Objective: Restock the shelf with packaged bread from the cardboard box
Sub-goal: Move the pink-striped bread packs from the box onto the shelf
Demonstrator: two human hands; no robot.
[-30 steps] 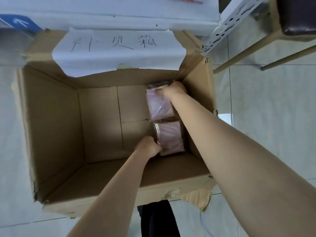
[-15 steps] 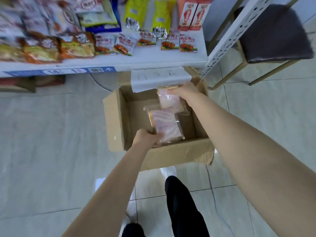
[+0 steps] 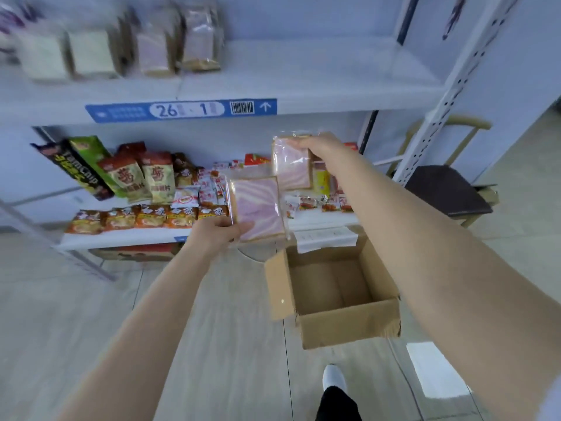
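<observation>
Both packs are out of the box (image 3: 349, 326) and in the air in front of the lower shelf (image 3: 121, 238). The left hand (image 3: 212, 235) pinches the left pack (image 3: 258, 208) by its lower corner only, fingers curled onto the film. The right hand (image 3: 321, 145) grasps the right pack (image 3: 293, 168) by its top edge, so it hangs. The packs overlap at one corner; whether they touch I cannot tell.

The corner pinch looks the weaker hold. On slick film the pack could swivel or slip and land on the snacks (image 3: 145, 214) or the floor. Squeezing harder would likely dent the soft bread. The hanging pack may swing and catch the front lip of the top shelf (image 3: 303, 77) on the way up. Up there the bread row (image 3: 151, 47) stands on edge, though it is blurred. A pack pushed in carelessly beside it could topple, or knock its neighbours over.
</observation>
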